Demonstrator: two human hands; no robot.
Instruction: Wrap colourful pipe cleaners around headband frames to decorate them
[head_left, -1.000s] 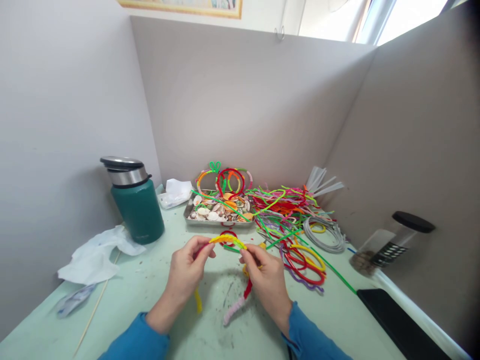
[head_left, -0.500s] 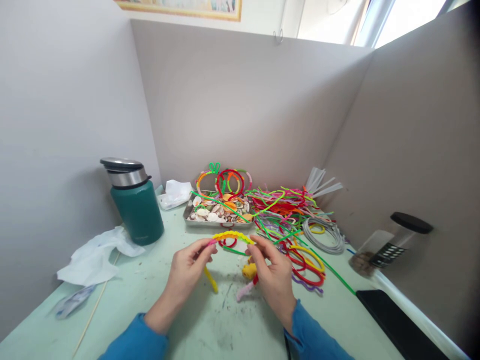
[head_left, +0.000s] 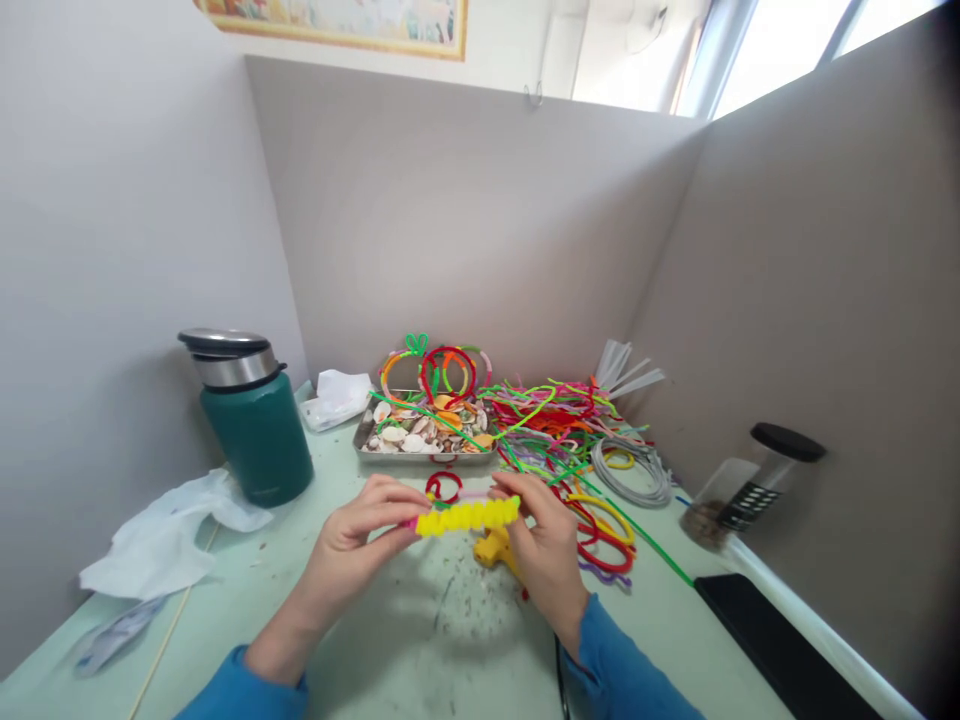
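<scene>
A twisted yellow pipe cleaner (head_left: 466, 516) stretches level between my two hands above the pale green table (head_left: 420, 650). My left hand (head_left: 352, 540) pinches its left end, where a bit of pink shows. My right hand (head_left: 546, 545) grips its right end. Below my right hand lies a yellow-orange lump of pipe cleaner (head_left: 491, 547), and a small red pipe-cleaner ring (head_left: 442, 487) lies just beyond my hands.
Behind stands a metal tray of shells (head_left: 424, 432) with bent pipe-cleaner hoops (head_left: 435, 365). A heap of coloured pipe cleaners (head_left: 570, 425) spreads to the right. A green flask (head_left: 251, 420) and white tissue (head_left: 161, 530) sit left; a jar (head_left: 742, 485) and a black slab (head_left: 780, 645) sit right.
The yellow pipe cleaner was an arch with its tails hanging down; now it is pulled into a straight level bar between my hands. The view has shifted a little leftward and down.
</scene>
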